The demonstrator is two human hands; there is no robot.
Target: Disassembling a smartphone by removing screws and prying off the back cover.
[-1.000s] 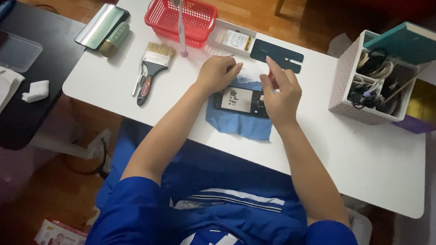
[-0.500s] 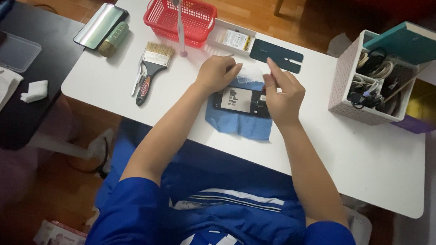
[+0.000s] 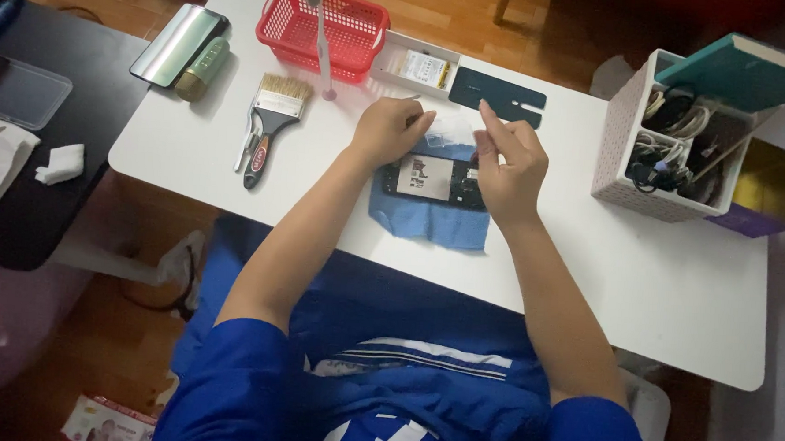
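Note:
An opened phone [image 3: 434, 180] lies with its insides up on a blue cloth [image 3: 428, 220] at the middle of the white table [image 3: 637, 284]. My left hand [image 3: 388, 130] and my right hand [image 3: 508, 162] are just above the phone's far edge, pinching a thin pale, translucent sheet [image 3: 452, 128] between them. A dark teal back cover [image 3: 497, 96] lies flat beyond my hands.
A red basket [image 3: 323, 25] with a white tool stands at the back, a small white box [image 3: 419, 67] beside it. A paintbrush [image 3: 271, 123] lies at the left, a mirror-like slab [image 3: 178, 44] and green tube further left. A cable-filled organiser [image 3: 669, 144] stands at the right.
My hands have stayed over the phone's far edge. My right fingers have lifted slightly and the pale sheet now shows stretched between both hands.

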